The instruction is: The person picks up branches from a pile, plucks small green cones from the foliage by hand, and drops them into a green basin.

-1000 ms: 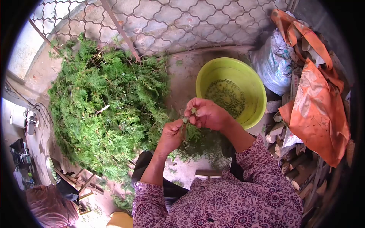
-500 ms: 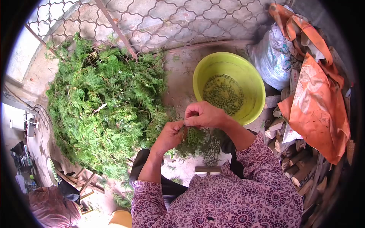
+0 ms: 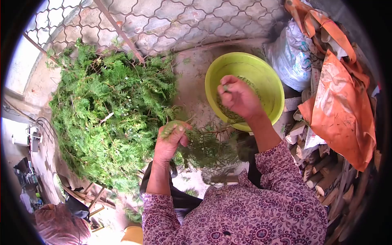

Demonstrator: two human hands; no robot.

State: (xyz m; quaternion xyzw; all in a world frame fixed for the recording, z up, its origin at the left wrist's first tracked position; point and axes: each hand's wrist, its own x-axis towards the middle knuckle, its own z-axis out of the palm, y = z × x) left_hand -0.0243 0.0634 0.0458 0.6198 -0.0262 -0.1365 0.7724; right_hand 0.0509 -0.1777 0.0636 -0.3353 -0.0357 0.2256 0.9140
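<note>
The person's left hand (image 3: 170,141) is closing around a green sprig (image 3: 204,143), its fingers curled over the stem end at the near centre of the scene. The sprig is lying just right of that hand and well below the right hand (image 3: 239,98), which is hovering over the yellow-green basin (image 3: 269,87) to the far right. The right hand is bunched into a loose fist with thumb and fingertips pressed together; a small green bit seems to be pinched there, though it is too small to tell for sure. The basin is holding a layer of small green cones (image 3: 232,116), partly hidden by the hand.

Compared with 0.5 s ago, the 2 hands are no longer touching at the sprig: the right hand is now up and away over the basin, while the left hand is lower and nearer the person's lap.

The sprig's long axis is running roughly left to right, tilted slightly, with the gripped end at the left and the feathery tips fanning toward the right and near side. A large pile of green branches (image 3: 110,110) is lying to the left of both hands.
</note>
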